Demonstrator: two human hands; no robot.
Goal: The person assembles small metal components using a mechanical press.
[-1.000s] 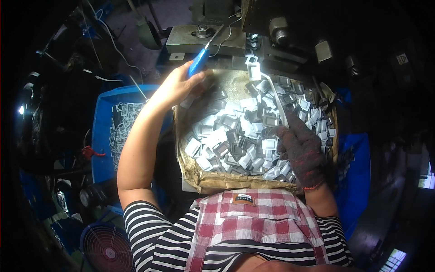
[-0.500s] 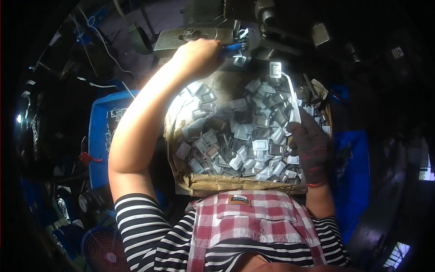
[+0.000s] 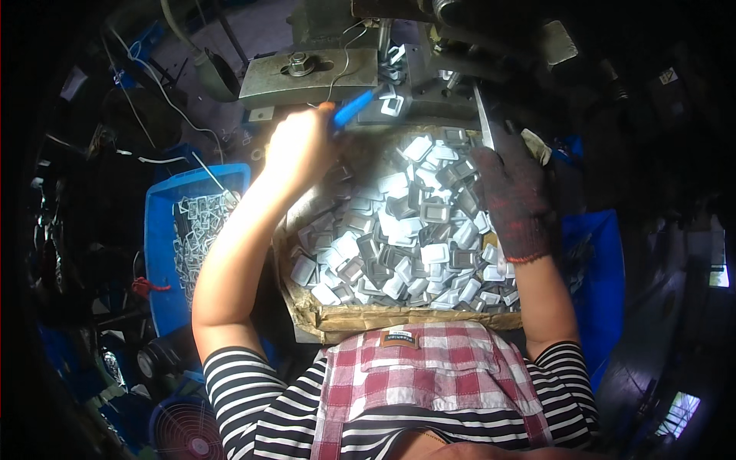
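My bare left hand (image 3: 295,153) is closed around a slim blue tool (image 3: 353,109) with an orange end; its exact kind does not show. Near the tool's tip, at the edge of the machine's die, sits a small square metal frame (image 3: 392,106). My right hand (image 3: 517,195), in a dark knitted glove, grips long metal tweezers (image 3: 484,116) that point up into the machine. A bright metal piece (image 3: 447,75) lies by the die, left of the tweezers' tip. Below both hands is a pile of small rectangular metal cups (image 3: 435,213).
The pile lies in a tray with a brown papered rim (image 3: 414,316) against my apron. A steel clamp plate with a bolt (image 3: 307,75) stands at the far left. Blue bins flank me; the left bin (image 3: 157,253) holds thin metal frames. A fan (image 3: 184,429) is at lower left.
My left hand has drawn back from the machine toward the left with the blue tool. My right hand has moved forward, and the metal cup at the tweezers' tip no longer shows there.
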